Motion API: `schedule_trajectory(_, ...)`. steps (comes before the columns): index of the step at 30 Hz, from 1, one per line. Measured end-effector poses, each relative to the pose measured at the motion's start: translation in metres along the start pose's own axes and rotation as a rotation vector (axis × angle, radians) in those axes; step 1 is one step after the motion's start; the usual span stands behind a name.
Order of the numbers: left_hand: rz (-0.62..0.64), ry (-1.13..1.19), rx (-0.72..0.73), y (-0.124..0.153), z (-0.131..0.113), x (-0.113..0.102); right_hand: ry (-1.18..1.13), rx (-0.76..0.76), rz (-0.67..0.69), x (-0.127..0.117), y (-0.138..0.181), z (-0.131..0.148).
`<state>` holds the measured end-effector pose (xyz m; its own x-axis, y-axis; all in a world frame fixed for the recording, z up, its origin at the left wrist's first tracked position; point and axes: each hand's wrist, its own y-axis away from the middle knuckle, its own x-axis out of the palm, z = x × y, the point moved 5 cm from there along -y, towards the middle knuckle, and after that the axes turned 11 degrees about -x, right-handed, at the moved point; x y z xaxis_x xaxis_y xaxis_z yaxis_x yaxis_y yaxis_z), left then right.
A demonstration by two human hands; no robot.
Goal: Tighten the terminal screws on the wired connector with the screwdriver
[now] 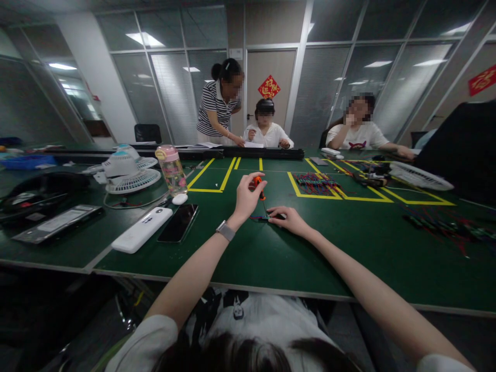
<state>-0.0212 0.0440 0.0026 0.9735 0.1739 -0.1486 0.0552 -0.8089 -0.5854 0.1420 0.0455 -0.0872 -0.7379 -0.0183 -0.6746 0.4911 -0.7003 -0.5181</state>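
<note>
My left hand [247, 195] grips the orange and black handle of a screwdriver [258, 182], held upright over the table. Its thin shaft points down at a small green circuit board [265, 218] with coloured wires, lying on the green table. My right hand [289, 220] is closed on the board's right side, thumb and fingers pinching its edge. Whether the screwdriver's tip sits in a screw is too small to tell.
Left of my hands lie a black phone [179, 223], a white power bank [142, 230] and a pink-lided bottle [172, 169]. Wired boards [315, 184] fill a yellow-taped area; more wired boards [449, 225] lie at right. White fans [132, 173] stand at left. Several people are across the table.
</note>
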Motion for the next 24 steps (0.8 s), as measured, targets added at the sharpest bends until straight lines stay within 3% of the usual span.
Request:
schedule_trajectory(3,0.034,-0.019,0.021,0.002,-0.005,0.002,0.013,-0.007,-0.002,0.000,0.000,0.000)
schedule_trajectory(8,0.230,0.158,-0.039,0.003,-0.007,0.014,0.009,-0.006,-0.006,0.000,0.001,-0.001)
schedule_trajectory(15,0.073,-0.045,0.048,0.006,-0.010,0.005,0.001,0.013,-0.001,0.000,0.000,0.000)
schedule_trajectory(21,0.140,0.008,0.063,0.006,-0.011,0.009,0.003,0.004,-0.001,0.000,0.000,-0.001)
schedule_trajectory(24,0.098,0.021,0.022,0.005,-0.008,0.008,0.002,0.000,-0.001,0.000,0.000,-0.002)
